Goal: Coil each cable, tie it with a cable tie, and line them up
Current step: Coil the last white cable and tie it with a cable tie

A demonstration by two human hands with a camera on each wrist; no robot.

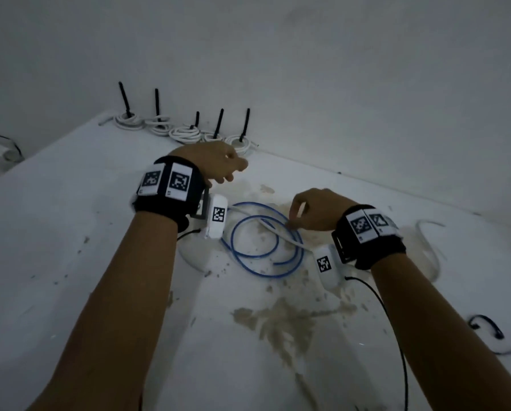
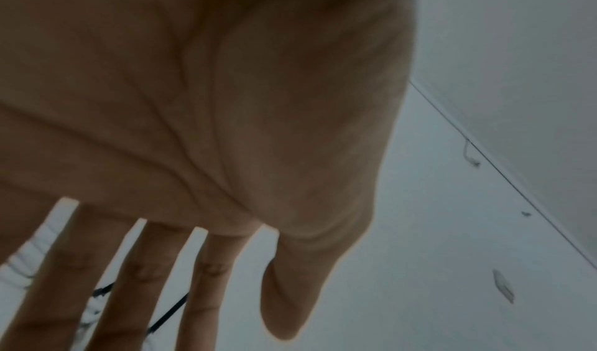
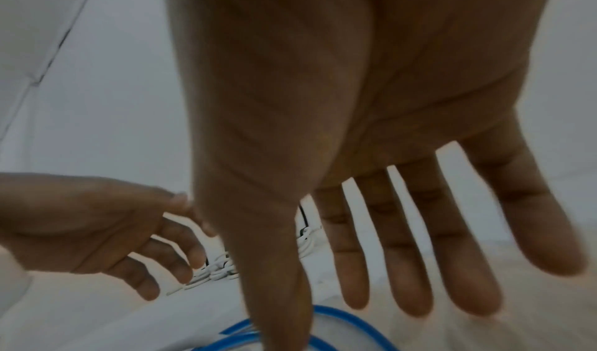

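Observation:
A blue cable (image 1: 266, 275) lies in loose loops on the white table (image 1: 70, 232), and a white cable tie (image 1: 281, 234) rests across it. My right hand (image 1: 310, 209) hovers over the coil's far right side, fingertips pointing down by the tie. The right wrist view shows this hand (image 3: 352, 254) with fingers straight and spread, holding nothing, and the blue cable (image 3: 237, 329) beneath the thumb. Further back, my left hand (image 1: 224, 170) hangs relaxed and empty near a row of tied white coils (image 1: 186, 134). Its fingers (image 2: 206, 280) are straight. It also shows in the right wrist view (image 3: 97, 223).
Several white coils with upright black ties (image 1: 217, 126) line the wall at the table's back edge. A pale loose cable (image 1: 429, 247) and a black tie (image 1: 485, 324) lie at the right. Brown worn patches (image 1: 278, 318) mark the tabletop. A wrist camera's black wire (image 1: 396, 336) trails down.

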